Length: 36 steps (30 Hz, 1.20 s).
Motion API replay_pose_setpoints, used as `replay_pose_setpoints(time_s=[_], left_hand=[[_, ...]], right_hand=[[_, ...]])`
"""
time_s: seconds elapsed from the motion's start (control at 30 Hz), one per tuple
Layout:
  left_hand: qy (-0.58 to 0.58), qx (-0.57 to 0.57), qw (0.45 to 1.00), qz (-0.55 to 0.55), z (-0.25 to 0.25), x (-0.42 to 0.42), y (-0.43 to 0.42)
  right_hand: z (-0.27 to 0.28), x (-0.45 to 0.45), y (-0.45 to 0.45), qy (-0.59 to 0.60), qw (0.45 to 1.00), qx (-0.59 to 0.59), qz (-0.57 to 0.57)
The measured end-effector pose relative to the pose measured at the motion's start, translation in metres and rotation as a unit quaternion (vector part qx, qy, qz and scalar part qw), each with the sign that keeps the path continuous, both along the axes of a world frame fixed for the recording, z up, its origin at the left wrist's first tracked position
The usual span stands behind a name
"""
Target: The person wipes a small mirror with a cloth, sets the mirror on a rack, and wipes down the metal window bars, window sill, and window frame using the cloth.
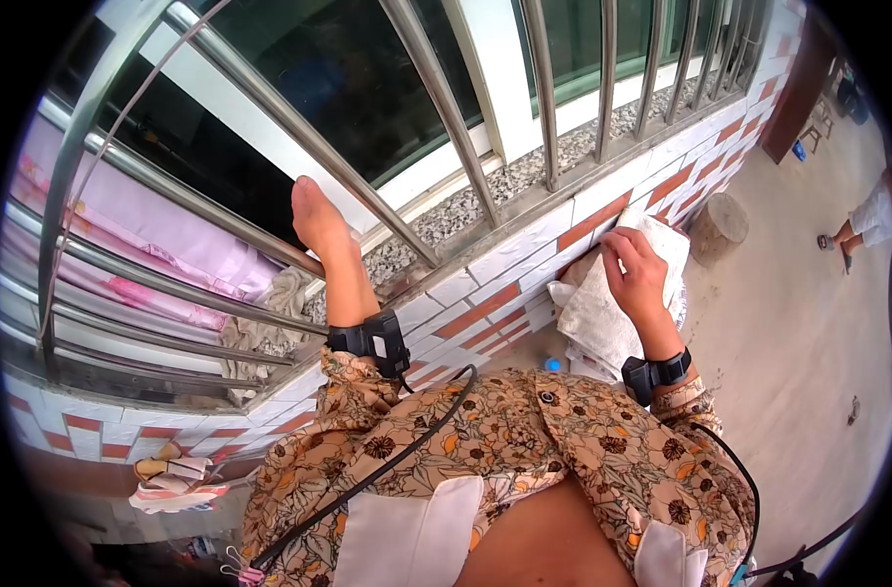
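Floral shirt (612,440) fills the bottom of the frame, black cable (367,481) looped across it. Left hand (320,217), upper-left centre, reaches between the metal bars (439,108) toward the window (319,68); fingertips point away from the camera, so cannot tell whether its grip is spread, pressed together or pinching anything. Right hand (636,274), right of centre, over the white cloth bundle (602,318); grip loosely curved, partly spread, contact with the bundle unclear. Both wrists wear black strapped devices (372,340). Pink fabric (142,215) shows behind the bars at left, crumpled grey cloth (284,289) just beside it. White-and-red tiled wall (641,191) runs diagonally below the bars toward upper right. Bundle lies against the wall base, blue cap (552,365) near its lower left, wooden stump (720,230) beside it at right. Another person's legs (871,220) at the right edge, on the pale floor (788,362).
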<state>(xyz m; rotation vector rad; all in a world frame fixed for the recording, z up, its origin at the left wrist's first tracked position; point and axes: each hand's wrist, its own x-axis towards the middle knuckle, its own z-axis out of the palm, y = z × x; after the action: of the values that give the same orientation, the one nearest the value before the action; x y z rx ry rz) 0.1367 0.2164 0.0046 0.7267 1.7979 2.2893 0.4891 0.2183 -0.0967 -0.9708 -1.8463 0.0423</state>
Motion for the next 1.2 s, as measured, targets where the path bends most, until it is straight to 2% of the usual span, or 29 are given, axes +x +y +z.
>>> replay_pose_setpoints(time_s=[0.1,0.23,0.3,0.37,0.4,0.43,0.5,0.53,0.63,0.77,0.87,0.9,0.97,1.03,1.1,1.17,1.2], left_hand=[[0.007,-0.009,0.999,0.04,0.0,0.003,-0.003],[-0.007,-0.031,0.999,0.039,0.0,0.006,0.002],[0.0,-0.031,0.999,-0.01,-0.006,0.0,0.012],[0.008,-0.01,0.996,-0.083,-0.01,0.001,0.02],[-0.022,-0.05,0.991,-0.119,0.001,0.013,0.017],[-0.052,-0.088,0.983,-0.155,0.012,0.023,0.016],[-0.061,-0.048,0.962,-0.261,0.006,0.017,0.034],[-0.022,-0.071,0.948,-0.31,0.005,0.014,0.042],[-0.012,-0.059,0.9,-0.431,0.002,0.013,0.057],[0.045,-0.12,0.864,-0.487,0.013,0.025,0.062],[0.057,-0.113,0.843,-0.523,0.007,0.023,0.066],[0.025,-0.083,0.841,-0.535,0.003,0.024,0.063],[-0.112,-0.062,0.835,-0.535,0.0,0.021,0.047],[-0.208,-0.078,0.823,-0.522,-0.004,0.002,0.007],[-0.16,-0.073,0.839,-0.516,-0.011,0.005,-0.043],[-0.016,-0.153,0.883,-0.443,-0.006,0.014,-0.109],[0.065,-0.152,0.866,-0.473,-0.004,0.006,-0.136]], right_hand=[[-0.008,-0.003,-0.002,-0.008,1.0,-0.011,0.021],[-0.011,-0.018,0.0,-0.031,0.998,-0.016,0.06],[-0.011,-0.027,-0.001,-0.023,0.998,0.02,0.058],[-0.012,-0.036,-0.006,-0.021,0.997,0.002,0.077],[-0.012,-0.039,-0.01,-0.017,0.996,-0.013,0.086],[-0.012,-0.041,-0.013,-0.017,0.996,-0.014,0.089],[-0.014,-0.043,-0.019,-0.023,0.996,-0.018,0.09],[-0.014,-0.043,-0.021,-0.023,0.996,-0.018,0.087],[-0.014,-0.038,-0.029,-0.031,0.996,-0.016,0.086],[-0.018,-0.037,-0.034,-0.044,0.996,0.011,0.082],[-0.013,-0.048,-0.038,-0.061,0.992,0.02,0.104],[-0.01,-0.05,-0.042,-0.069,0.991,0.023,0.113],[-0.005,-0.057,-0.044,-0.061,0.991,0.03,0.119],[-0.001,-0.066,-0.047,-0.038,0.99,0.013,0.135],[-0.01,-0.077,-0.043,-0.039,0.987,0.019,0.152],[-0.009,-0.09,-0.045,-0.057,0.981,0.028,0.183],[-0.007,-0.097,-0.046,-0.063,0.978,0.026,0.196]])
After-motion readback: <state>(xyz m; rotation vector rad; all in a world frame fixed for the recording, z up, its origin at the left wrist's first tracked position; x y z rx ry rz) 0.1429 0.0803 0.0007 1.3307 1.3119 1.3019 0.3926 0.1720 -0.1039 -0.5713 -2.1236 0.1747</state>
